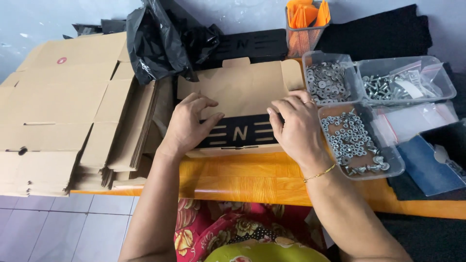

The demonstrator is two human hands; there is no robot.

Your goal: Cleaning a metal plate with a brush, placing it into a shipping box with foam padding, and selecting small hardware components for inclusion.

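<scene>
Nearest the person, the orange wooden counter (242, 177) carries an open cardboard box (240, 90) with a black metal plate (238, 133) lying in it, right under both hands. The left hand (187, 126) presses on the plate's left end, fingers spread flat with the thumb hooked over its upper edge; this grip pushes down and pinches nothing. The right hand (296, 128) covers the plate's right end, fingers curled over the edge. Whether they close on the plate or only rest on it cannot be told.

The box front sits close to the counter's near edge, so a hard downward push from either grip could tip box and plate toward the person's lap. Uneven pressure could also jam the plate askew against the cardboard walls and crease them.

Just right of the right grip, touching the wrist, an open clear tray of nuts (357, 140) overhangs the counter edge. A sweep of that forearm could knock it off and scatter the hardware. Beyond it stand a tray of washers (327, 80) and a tray of bolts (403, 82).

Left of the left grip lies a stack of flat cartons (63, 111), which could slide if elbowed. Farther back, a black plastic bag (160, 39) droops over the box's rear flap and could snag when that flap is folded.
</scene>
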